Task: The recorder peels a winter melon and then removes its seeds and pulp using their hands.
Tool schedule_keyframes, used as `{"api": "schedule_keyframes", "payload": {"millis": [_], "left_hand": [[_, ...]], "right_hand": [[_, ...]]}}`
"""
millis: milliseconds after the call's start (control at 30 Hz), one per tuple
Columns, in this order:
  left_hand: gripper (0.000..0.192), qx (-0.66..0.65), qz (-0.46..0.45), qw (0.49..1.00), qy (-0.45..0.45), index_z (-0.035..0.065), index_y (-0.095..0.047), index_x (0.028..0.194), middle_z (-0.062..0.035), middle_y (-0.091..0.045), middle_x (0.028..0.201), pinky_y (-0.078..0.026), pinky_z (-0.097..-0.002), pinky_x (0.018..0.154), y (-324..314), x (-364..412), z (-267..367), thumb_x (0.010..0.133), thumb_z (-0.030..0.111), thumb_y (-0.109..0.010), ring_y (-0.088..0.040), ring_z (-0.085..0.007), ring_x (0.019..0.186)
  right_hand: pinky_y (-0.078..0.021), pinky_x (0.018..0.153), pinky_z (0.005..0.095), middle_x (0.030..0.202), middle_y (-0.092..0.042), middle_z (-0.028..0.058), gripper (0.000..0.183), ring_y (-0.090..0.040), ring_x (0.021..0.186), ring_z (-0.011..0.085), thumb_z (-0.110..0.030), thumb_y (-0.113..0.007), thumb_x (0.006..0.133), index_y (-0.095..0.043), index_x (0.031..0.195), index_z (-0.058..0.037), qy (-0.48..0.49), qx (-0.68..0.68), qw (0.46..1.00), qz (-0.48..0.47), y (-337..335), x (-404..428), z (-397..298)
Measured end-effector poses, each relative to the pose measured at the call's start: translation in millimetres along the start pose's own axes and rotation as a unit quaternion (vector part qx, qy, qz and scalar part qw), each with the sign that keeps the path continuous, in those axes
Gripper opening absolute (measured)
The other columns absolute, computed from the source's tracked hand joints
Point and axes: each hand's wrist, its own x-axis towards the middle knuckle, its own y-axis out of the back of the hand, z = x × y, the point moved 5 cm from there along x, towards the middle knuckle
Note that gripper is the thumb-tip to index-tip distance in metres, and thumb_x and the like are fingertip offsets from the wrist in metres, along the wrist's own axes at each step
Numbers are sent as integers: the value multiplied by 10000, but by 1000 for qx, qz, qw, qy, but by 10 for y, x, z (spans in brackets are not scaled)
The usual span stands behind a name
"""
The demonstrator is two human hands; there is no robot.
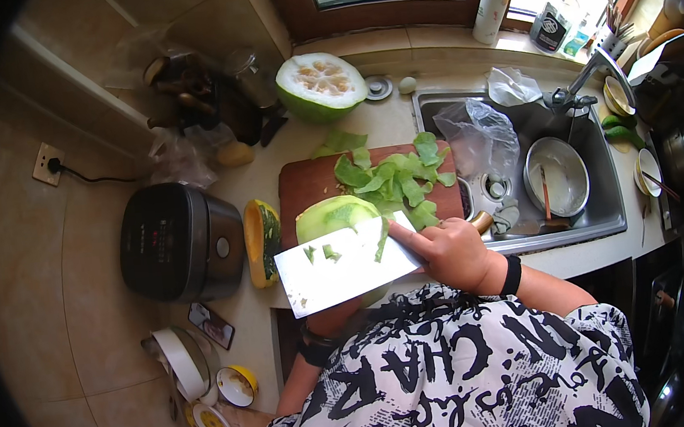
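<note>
My right hand (455,251) grips the handle of a wide cleaver (348,269), its forefinger along the blade. Bits of green peel stick to the bright blade. Behind it a partly peeled winter melon piece (332,211) sits at the front left of a wooden cutting board (304,183). Green peelings (397,176) are heaped on the board and spill past its back edge. Of my left hand (334,317) only a part shows below the cleaver; its fingers and what they touch are hidden by the blade. A cut half of winter melon (325,87) stands behind the board, seeds showing.
A halved pumpkin (262,244) lies left of the board, beside a rice cooker (179,243). The sink (613,210) on the right holds a metal pot (557,178) and a plastic bag (481,136). A phone (211,325) and bowls (237,386) are at the lower left.
</note>
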Motion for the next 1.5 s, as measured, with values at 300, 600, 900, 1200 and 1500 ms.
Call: {"api": "schedule_keyframes", "payload": {"millis": [300,600,900,1200,1500], "left_hand": [[477,-343,81,912,211,-6,-633,1135,-91,-708,1015,-540,-318,813,35,13,25,714,125,-814,-672,-181,903],[390,-303,-13,927,223,-31,-657,1053,-96,-715,953,-535,-295,774,-15,48,81,716,112,-792,-670,-150,869],[399,-63,-145,987,30,77,-668,1160,-79,-687,1103,-532,-365,842,-105,89,228,798,211,-771,-668,-250,953],[567,-196,34,975,102,2,-645,1115,-115,-696,1048,-549,-340,820,-20,-8,53,647,207,-891,-675,-193,930],[403,-269,-17,946,183,-36,-663,1025,-96,-719,931,-537,-292,764,-33,20,50,700,142,-822,-673,-131,839]], "right_hand": [[-473,543,366,599,-570,33,673,-592,533,240,-73,-648,685,-552,1346,-159,-56,-22,998,7,10,-93,213],[-459,443,379,563,-571,23,489,-620,509,226,-327,-669,811,-557,1261,-172,-131,-94,987,-1,-77,-153,519],[-471,520,363,640,-589,45,621,-590,519,236,-127,-694,720,-555,1326,-126,-5,6,1000,-21,218,-24,-94],[-486,510,391,599,-593,70,621,-617,529,262,-79,-675,719,-546,1326,-110,-59,17,998,-13,103,-142,-8],[-500,525,430,660,-638,139,517,-636,574,327,-64,-627,775,-589,1281,-162,-148,42,988,-18,-21,-342,303]]}}
